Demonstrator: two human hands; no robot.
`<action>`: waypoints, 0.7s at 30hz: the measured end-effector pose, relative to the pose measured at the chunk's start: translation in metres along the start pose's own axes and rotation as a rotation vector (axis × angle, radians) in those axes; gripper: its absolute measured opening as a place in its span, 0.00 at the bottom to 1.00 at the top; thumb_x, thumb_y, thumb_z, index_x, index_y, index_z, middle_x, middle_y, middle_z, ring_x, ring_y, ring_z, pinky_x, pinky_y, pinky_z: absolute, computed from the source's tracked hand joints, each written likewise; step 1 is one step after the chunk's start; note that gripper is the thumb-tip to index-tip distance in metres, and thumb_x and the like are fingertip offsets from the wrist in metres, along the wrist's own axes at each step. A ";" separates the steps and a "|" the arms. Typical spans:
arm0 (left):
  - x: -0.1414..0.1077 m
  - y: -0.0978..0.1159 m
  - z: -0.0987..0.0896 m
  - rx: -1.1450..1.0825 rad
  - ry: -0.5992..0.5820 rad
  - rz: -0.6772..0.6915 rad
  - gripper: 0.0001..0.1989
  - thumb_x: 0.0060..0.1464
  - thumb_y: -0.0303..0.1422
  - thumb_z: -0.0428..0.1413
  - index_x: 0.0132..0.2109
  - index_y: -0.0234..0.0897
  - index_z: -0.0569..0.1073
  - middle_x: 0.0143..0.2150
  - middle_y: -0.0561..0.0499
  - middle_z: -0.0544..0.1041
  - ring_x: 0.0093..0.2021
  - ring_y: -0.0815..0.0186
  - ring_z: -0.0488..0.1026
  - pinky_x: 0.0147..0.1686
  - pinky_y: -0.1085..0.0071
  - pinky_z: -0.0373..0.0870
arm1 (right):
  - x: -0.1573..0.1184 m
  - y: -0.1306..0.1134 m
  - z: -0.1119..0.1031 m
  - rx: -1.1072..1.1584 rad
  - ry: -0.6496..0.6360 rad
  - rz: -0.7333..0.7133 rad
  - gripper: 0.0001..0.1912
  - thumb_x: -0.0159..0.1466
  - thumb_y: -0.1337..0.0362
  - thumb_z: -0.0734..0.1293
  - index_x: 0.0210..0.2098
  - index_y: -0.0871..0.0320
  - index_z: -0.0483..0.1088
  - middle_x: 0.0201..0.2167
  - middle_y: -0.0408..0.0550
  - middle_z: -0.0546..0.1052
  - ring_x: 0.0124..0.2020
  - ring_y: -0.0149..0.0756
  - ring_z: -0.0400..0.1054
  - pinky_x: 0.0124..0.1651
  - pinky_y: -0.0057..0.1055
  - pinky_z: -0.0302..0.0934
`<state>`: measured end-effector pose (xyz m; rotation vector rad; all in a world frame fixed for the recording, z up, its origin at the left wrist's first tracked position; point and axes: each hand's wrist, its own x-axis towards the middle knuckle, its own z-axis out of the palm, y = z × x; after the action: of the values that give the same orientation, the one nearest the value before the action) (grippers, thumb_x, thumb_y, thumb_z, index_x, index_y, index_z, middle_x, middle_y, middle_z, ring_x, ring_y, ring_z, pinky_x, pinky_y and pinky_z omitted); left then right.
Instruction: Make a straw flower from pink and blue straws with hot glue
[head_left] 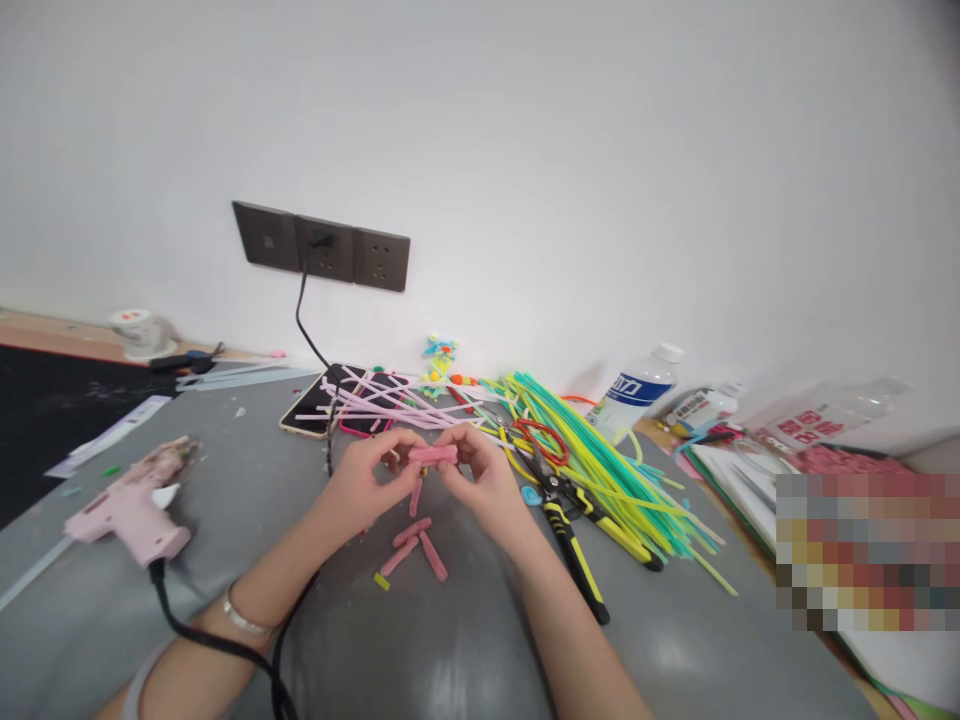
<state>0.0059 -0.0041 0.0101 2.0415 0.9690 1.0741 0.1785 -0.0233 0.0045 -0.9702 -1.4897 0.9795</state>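
Observation:
Between my two hands I hold a short pink piece of pipe cleaner (433,454) level above the grey table. My left hand (379,470) pinches its left end, and my right hand (480,478) pinches the right end. Below them lie several more pink pipe cleaner pieces (412,532), some touching each other. A small yellow-green bit (382,581) rests beside them. To the right of my right hand are pliers with black and yellow handles (574,560), lying on the table with a second yellow-black handle crossing near them.
A pink glue gun (135,510) lies at left, its black cord running under my left arm. Behind my hands are phones (311,405) with pale pink pipe cleaners (405,405) across them. Green and yellow pipe cleaners (600,450) and a bottle (637,390) stand right.

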 end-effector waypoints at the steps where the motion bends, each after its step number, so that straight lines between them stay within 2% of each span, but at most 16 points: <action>1: 0.000 0.000 0.000 0.000 -0.001 -0.002 0.09 0.55 0.28 0.52 0.40 0.36 0.76 0.32 0.53 0.79 0.29 0.70 0.73 0.25 0.79 0.66 | 0.000 0.000 0.000 -0.001 0.000 0.001 0.05 0.56 0.69 0.64 0.34 0.56 0.66 0.28 0.40 0.67 0.27 0.30 0.59 0.30 0.27 0.55; 21: -0.001 0.000 0.001 0.023 0.004 -0.012 0.09 0.54 0.27 0.52 0.40 0.36 0.76 0.32 0.53 0.79 0.29 0.70 0.73 0.23 0.79 0.65 | -0.001 0.000 0.001 -0.007 -0.003 0.019 0.06 0.56 0.68 0.65 0.34 0.56 0.66 0.28 0.41 0.68 0.28 0.30 0.60 0.30 0.27 0.56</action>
<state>0.0061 -0.0046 0.0091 2.0502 0.9985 1.0655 0.1781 -0.0239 0.0041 -0.9898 -1.4902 0.9905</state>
